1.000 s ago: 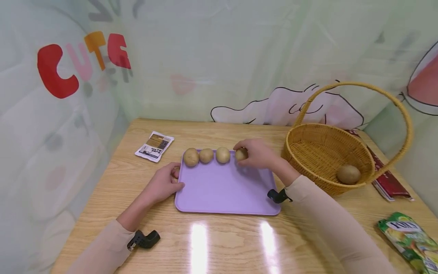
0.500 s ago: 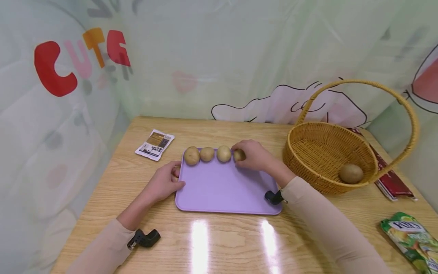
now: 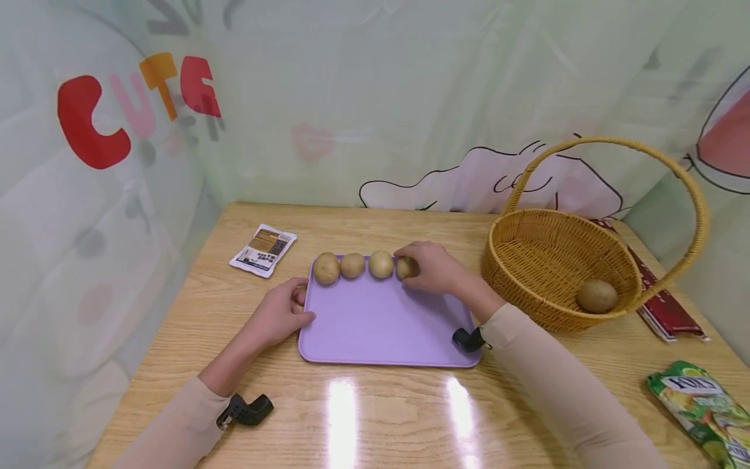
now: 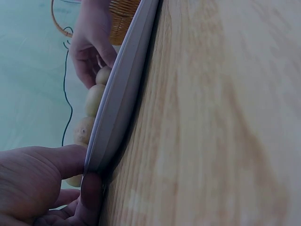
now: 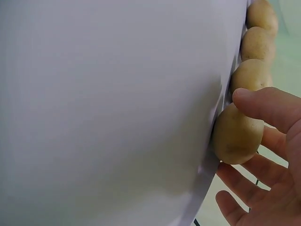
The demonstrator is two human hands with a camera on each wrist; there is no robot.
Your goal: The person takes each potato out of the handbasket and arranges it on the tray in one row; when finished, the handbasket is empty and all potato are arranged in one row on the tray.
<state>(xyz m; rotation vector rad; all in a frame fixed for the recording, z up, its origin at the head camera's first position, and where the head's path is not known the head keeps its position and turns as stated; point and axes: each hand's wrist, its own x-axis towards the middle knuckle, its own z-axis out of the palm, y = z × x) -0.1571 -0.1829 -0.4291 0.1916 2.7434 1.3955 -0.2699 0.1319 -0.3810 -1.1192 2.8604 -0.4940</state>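
Observation:
On the purple tray (image 3: 381, 326), a row of potatoes lines the far edge. My right hand (image 3: 436, 268) holds the rightmost potato (image 5: 237, 134), thumb on its near side and fingers behind it. Three more sit to its left: a pale potato (image 3: 381, 264), a smaller potato (image 3: 352, 265) and a larger potato (image 3: 326, 268) in the far left corner. My left hand (image 3: 280, 314) grips the tray's left edge, thumb over the rim and fingers low against its outer side, as the left wrist view shows.
A wicker basket (image 3: 498, 264) with a tall handle stands at the right, one potato (image 3: 597, 297) inside. Behind it lies a dark red packet (image 3: 668, 312). A green Fox's bag (image 3: 700, 407) lies at the near right, a white-and-brown packet (image 3: 263, 251) at the far left.
My right hand has slid slightly left with its potato, narrowing the gap to the pale potato. The left hand stays on the tray's edge.

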